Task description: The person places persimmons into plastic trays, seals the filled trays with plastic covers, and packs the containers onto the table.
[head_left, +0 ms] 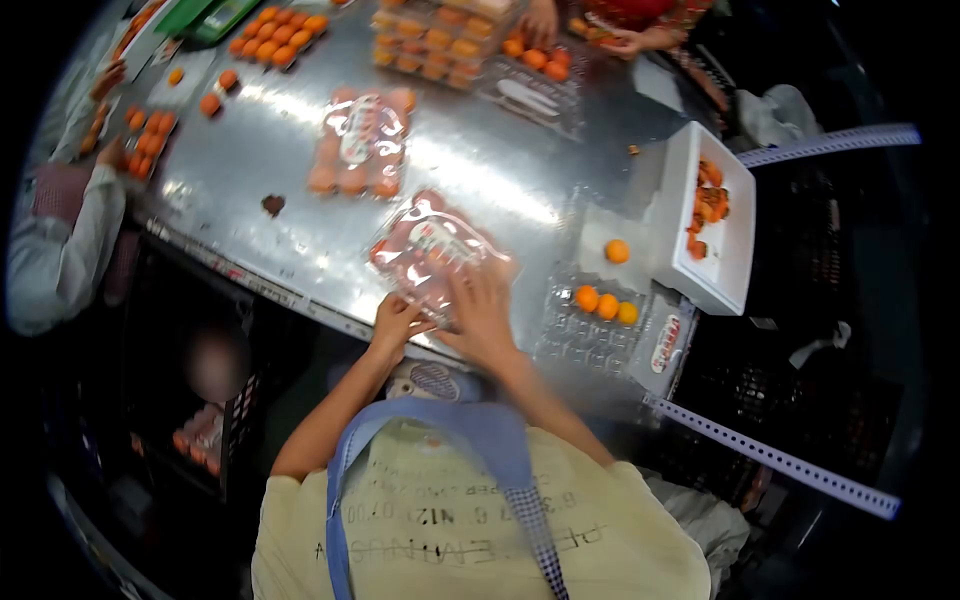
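A clear plastic pack of orange fruit (425, 240) with a printed label lies on the metal table near its front edge. My left hand (398, 325) is at the pack's near left corner, its fingers pinched together on the edge. Across the pack's near right side rests my right hand (482, 305), fingers spread on the plastic. Beyond them lies another closed pack (360, 145). To the right is an open clear tray (590, 345) with several orange fruits in one row, its labelled lid (665, 340) folded out.
A white foam box (735, 230) with orange pieces stands at the right edge. Stacked packs (430, 40) and a co-worker's hands (625, 42) are at the back. Another co-worker's hand (112, 153) is at the left, beside a fruit tray (150, 142). A single fruit (617, 251) lies on a white sheet.
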Tool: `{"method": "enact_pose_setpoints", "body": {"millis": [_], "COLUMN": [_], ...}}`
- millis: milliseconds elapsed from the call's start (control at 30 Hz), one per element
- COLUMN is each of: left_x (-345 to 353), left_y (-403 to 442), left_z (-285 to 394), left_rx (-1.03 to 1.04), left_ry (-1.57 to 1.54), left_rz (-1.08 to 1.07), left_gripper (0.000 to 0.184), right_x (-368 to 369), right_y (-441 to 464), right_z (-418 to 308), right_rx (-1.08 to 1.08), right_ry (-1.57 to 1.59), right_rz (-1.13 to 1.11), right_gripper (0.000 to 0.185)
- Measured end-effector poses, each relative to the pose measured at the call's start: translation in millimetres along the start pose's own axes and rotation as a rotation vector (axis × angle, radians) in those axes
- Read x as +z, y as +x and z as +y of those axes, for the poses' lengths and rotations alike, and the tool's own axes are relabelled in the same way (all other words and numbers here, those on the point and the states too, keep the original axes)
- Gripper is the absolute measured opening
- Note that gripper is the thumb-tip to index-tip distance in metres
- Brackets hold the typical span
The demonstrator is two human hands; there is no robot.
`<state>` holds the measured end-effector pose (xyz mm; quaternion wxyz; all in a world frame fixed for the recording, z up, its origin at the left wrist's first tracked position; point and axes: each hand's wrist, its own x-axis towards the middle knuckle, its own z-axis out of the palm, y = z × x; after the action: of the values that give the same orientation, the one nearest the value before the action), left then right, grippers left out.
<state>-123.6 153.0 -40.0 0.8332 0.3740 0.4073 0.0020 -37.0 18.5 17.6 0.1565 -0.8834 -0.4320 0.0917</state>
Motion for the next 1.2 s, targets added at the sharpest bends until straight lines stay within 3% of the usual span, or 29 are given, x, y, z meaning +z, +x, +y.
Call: {"method": "enact_pose_setpoints", "body": {"millis": [200,333,433,767,867,967,1200], "left_x": [5,11,12,3,0,-6,-2], "left_y": [7,5,8,11,12,17,22], "left_z": [-16,-19,-24,-13,-8,-2,10], "left_rx": [0.07,0.146,0.19,0.122,0.12,0.145,0.08], "left_ry": [0.011,0.063,0.11,0.088,0.079,0.08,0.205], "left_rz": [0.022,0.091,0.118,0.009,-0.042,-0.101,-0.1], "left_gripper": [0.018,0.015,0.017,0.023,0.025,0.025,0.027], "right_x": [12,19,20,26,9,20,26], "right_y": [-14,-13,-15,-7,5,7,12], "right_z": [9,19,22,3,-2,-6,-18], "right_rx": [0.04,-0.101,-0.082,0.032,0.108,0.081,0.104], "right_ry": [-0.028,-0.191,-0.172,-0.389,-0.255,-0.385,-0.429], "right_rz": [-0.004,0.064,-0.033,-0.027,-0.05,0.073,0.053], "right_gripper": [0.081,0.083,0.083,0.081,0.083,0.084,0.074]}}
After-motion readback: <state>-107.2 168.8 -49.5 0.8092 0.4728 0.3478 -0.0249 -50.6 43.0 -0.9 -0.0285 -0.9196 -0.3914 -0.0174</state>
